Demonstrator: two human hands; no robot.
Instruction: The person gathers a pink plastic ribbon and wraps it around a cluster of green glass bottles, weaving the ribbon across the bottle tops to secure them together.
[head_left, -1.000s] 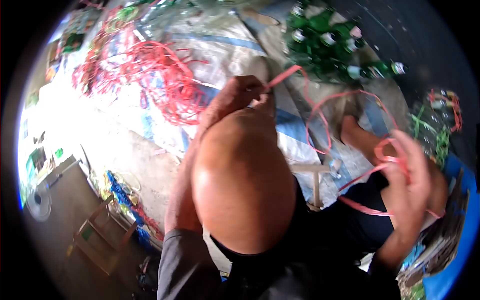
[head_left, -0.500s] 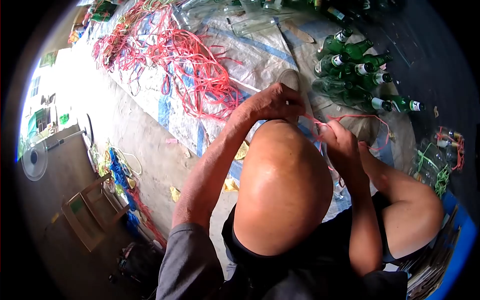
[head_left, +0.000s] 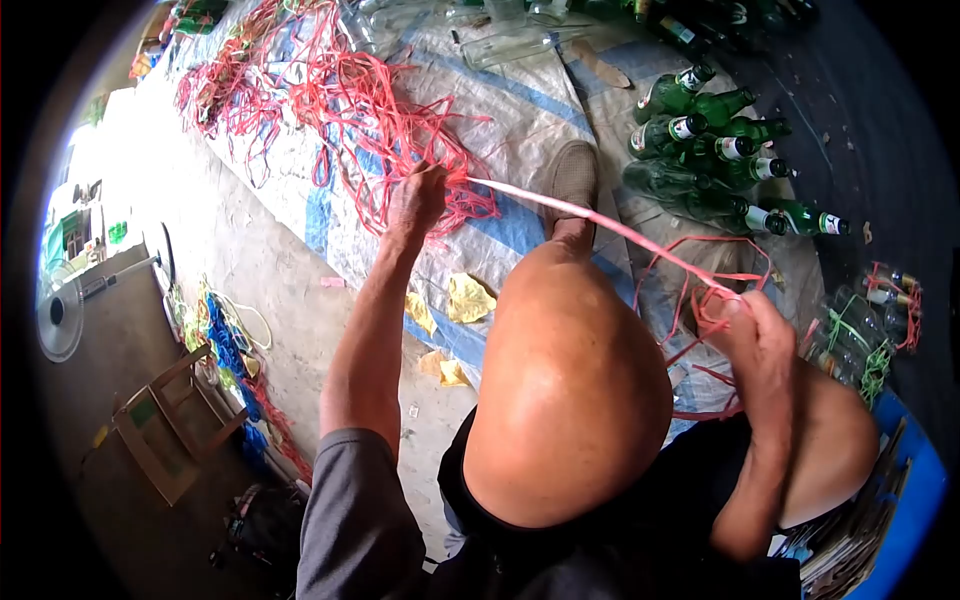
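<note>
A pink plastic strap (head_left: 590,218) runs taut between my two hands, over my raised left knee (head_left: 565,390). My left hand (head_left: 420,195) is stretched out over the woven sack, pinching the strap's far end beside a tangled pile of pink straps (head_left: 340,95). My right hand (head_left: 750,335) is closed on the near end, where loose loops of strap hang around the fingers, by my right knee. My foot in a grey shoe (head_left: 572,180) rests on the sack under the strap.
Green glass bottles (head_left: 715,155) lie in a heap at the upper right on the white and blue woven sack (head_left: 520,100). Bundled bottles tied with green and red strap (head_left: 870,320) sit at the far right. A wooden stool (head_left: 165,425) and a fan (head_left: 55,320) stand lower left.
My hands were together at the knee half a second ago; now the left has reached out to the strap pile and the right has drawn back, pulling the strap straight.
</note>
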